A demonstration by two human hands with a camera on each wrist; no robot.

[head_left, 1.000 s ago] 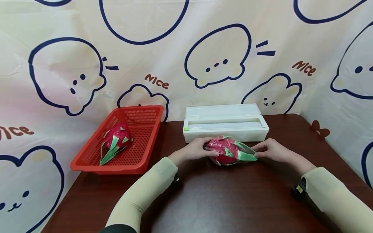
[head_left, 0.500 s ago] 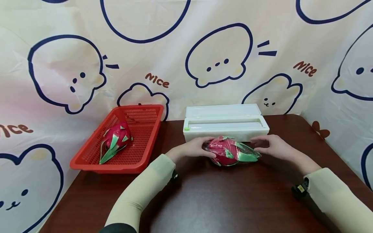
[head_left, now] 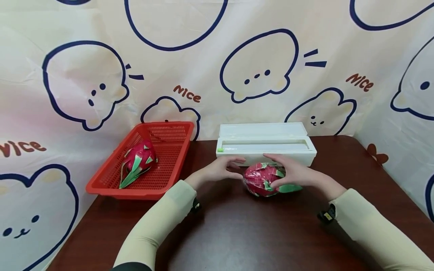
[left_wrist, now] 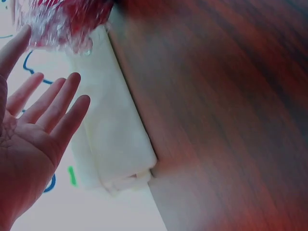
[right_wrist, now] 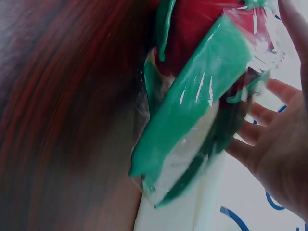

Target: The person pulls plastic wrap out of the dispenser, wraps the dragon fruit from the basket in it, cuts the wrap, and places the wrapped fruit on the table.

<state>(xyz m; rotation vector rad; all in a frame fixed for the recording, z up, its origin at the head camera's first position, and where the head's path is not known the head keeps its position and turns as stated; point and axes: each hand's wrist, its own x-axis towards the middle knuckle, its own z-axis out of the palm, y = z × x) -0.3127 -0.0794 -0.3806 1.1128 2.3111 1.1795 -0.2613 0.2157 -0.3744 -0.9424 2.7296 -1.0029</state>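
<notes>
A red dragon fruit (head_left: 259,180) with green leaf tips lies on the dark wooden table (head_left: 217,226), wrapped in clear cling film. In the right wrist view its green tips (right_wrist: 199,96) show under the shiny film. My left hand (head_left: 217,169) is held just to the fruit's left, fingers spread. The left wrist view shows its palm (left_wrist: 29,144) bare, with a gap to the film. My right hand (head_left: 296,171) is over the fruit's right part, thumb in front and fingers behind. Those fingers (right_wrist: 262,114) look extended along the wrapped fruit, not curled.
Behind the fruit stands a long white cling film dispenser (head_left: 266,156) with its lid up. A red plastic basket (head_left: 174,169) at the left holds another dragon fruit (head_left: 140,156). A cartoon-printed cloth (head_left: 203,45) hangs behind the table.
My right hand has let go of the wrapped tip and moved left over the fruit. My left hand has come off the fruit and drawn slightly left. The head view has shifted slightly.
</notes>
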